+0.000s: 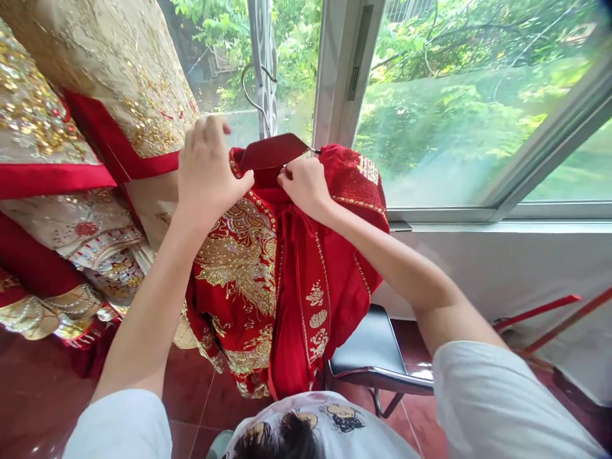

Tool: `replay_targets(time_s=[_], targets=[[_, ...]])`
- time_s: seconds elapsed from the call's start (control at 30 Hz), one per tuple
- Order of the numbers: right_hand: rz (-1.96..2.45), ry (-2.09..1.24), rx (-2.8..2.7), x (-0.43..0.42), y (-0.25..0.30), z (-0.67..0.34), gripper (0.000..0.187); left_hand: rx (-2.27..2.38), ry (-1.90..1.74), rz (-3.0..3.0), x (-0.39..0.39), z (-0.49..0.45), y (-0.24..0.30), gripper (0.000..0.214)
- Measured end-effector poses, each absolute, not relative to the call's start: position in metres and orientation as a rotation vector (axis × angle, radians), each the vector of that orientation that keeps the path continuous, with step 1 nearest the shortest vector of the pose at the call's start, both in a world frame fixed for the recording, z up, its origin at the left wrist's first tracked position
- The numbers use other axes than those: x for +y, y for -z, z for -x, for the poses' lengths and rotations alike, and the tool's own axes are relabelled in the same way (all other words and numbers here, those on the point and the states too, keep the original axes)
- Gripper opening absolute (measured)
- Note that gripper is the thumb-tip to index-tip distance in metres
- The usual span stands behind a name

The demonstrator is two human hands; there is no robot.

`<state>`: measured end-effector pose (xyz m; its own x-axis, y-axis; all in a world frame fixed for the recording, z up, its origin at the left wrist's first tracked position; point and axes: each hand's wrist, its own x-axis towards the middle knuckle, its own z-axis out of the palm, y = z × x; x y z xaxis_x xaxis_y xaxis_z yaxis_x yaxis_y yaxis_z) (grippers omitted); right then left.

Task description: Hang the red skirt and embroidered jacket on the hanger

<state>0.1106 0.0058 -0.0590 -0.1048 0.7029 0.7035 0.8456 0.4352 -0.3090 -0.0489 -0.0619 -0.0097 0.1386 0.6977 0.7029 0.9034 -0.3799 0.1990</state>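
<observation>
A red jacket (pixel 239 255) with gold embroidery and beaded edging hangs open in front of me. Beside it, within the same outfit, is plain red cloth (pixel 289 306) with a tie near the neck. A smooth dark red panel (pixel 275 150), perhaps part of a hanger, spans the neckline below a metal hook (pixel 249 92). My left hand (pixel 205 162) is at the jacket's left shoulder, thumb stretched apart from the fingers. At the neckline, just under the panel, the fingers of my right hand (pixel 306 185) are closed on the red cloth; their tips are partly hidden.
More beaded gold and red garments (pixel 119 83) hang close on the left. Behind the jacket are an ornate metal post (pixel 262 57) and sliding windows (pixel 354 76). A black chair (pixel 368 347) stands below at right, with red bars (pixel 540 312) farther right.
</observation>
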Motion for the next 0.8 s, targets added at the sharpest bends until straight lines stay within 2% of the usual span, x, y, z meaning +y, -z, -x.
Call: replay_targets(time_s=[0.07, 0.17, 0.4, 0.63, 0.8], targets=[[1.232, 0.218, -1.817, 0.010, 0.064, -0.112, 0.021, -1.363, 0.901, 2.244, -0.059, 0.034, 0.004, 0.058], [1.132, 0.165, -1.807, 0.011, 0.067, -0.116, 0.027, -1.186, 0.612, 2.364, -0.039, 0.008, -0.004, 0.051], [1.136, 0.221, -1.768, 0.006, 0.066, -0.125, 0.024, -1.294, 0.367, 2.340, -0.005, -0.025, -0.015, 0.035], [1.089, 0.416, -1.602, -0.001, 0.080, -0.129, 0.025, -1.255, 0.340, 2.168, -0.008, -0.031, -0.012, 0.029], [1.099, 0.390, -1.565, 0.007, 0.058, -0.161, 0.021, -1.333, 0.451, 2.146, 0.002, -0.044, -0.005, 0.029]])
